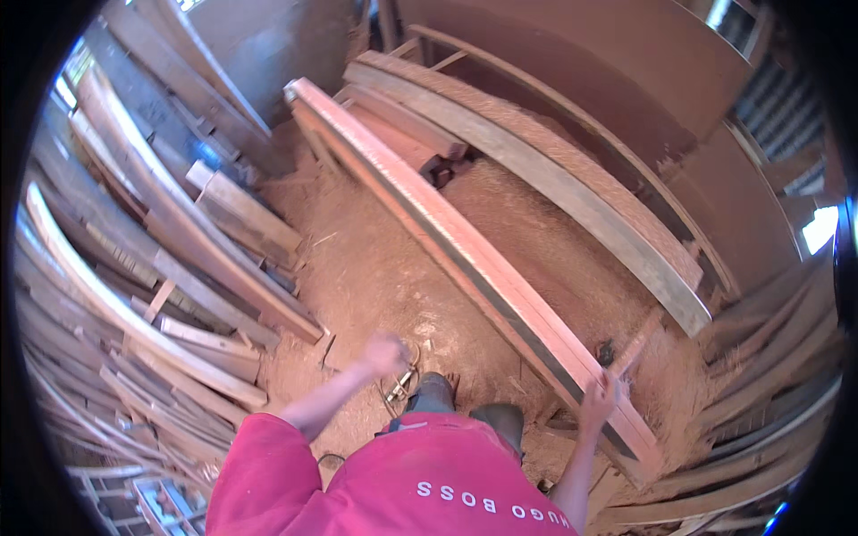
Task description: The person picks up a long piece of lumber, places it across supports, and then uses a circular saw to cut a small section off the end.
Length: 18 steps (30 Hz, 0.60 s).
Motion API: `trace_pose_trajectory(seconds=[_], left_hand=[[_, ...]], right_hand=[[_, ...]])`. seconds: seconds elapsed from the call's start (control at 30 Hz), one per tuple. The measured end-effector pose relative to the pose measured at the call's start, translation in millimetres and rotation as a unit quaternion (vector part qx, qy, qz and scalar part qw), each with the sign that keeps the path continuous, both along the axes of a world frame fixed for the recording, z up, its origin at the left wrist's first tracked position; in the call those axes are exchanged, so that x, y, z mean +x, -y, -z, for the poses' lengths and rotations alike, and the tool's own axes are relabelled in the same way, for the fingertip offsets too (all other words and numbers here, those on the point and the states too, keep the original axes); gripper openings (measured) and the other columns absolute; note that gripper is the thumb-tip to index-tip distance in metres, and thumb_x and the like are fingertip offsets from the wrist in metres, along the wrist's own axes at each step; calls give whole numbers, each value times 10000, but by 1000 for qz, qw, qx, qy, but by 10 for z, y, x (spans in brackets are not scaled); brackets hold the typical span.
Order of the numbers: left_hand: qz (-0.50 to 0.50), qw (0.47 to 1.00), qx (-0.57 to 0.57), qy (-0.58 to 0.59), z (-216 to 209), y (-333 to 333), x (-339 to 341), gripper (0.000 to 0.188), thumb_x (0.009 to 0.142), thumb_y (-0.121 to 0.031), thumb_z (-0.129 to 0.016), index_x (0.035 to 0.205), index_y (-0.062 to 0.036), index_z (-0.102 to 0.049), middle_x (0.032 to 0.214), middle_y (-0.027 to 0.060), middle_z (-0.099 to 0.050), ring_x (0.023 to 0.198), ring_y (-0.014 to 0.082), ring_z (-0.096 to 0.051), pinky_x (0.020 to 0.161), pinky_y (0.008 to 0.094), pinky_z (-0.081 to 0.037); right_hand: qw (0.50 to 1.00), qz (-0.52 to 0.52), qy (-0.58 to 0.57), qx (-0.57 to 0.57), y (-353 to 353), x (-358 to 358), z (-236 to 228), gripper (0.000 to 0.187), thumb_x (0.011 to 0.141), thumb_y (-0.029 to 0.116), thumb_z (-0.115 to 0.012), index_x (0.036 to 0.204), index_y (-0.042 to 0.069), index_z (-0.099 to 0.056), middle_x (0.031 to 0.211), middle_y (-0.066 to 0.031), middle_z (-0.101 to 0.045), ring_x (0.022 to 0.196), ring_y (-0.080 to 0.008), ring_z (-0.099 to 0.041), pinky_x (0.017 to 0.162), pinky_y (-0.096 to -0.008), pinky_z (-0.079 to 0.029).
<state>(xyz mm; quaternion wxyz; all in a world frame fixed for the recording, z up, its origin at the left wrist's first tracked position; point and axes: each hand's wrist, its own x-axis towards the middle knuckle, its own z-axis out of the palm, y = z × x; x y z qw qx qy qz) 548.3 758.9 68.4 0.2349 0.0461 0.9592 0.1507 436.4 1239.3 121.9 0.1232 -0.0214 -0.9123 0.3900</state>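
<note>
A long reddish wooden plank (474,255) runs diagonally from the far left to the near right, raised on a wooden support. At its near right end my right hand (601,399) rests on or just above the top face, fingers curled together; whatever they pinch is too small to make out. A thin dark line shows along the plank's top near that hand. My left hand (386,354) is away from the plank, over the sawdust-covered floor, and motion smears its fingers. Close beside it on the floor lies a pale cord or cable (393,402), partly hidden by my body.
Beyond the plank lies a second thick wooden beam (536,170). A dark tool or block (442,168) sits between them. Stacked boards (179,214) lean along the left, and more timber (778,375) is piled at the right. My boots (433,390) stand close to the plank.
</note>
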Motion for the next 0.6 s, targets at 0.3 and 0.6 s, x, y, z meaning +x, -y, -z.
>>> trace_pose_trajectory(seconds=[0.3,0.6], left_hand=[[-704,674,115,-193,-487,1342,468,348,860,-347,-659,1041,-69,-764,1016,164,-712,1012,312,-647,927,396,-483],[-623,751,98,-194,660,829,550,453,870,-524,-628,1050,-136,-775,939,186,-728,872,345,-709,805,436,-542]], right_hand=[[951,-289,-8,106,2433,-1412,-230,511,828,248,-741,1294,100,-593,1245,-166,-565,1177,-383,-517,990,-512,-410],[886,-378,135,232,3852,-2102,153,1049,737,544,-793,1541,107,-280,1459,-218,-414,1321,-424,-427,1059,-582,-353]])
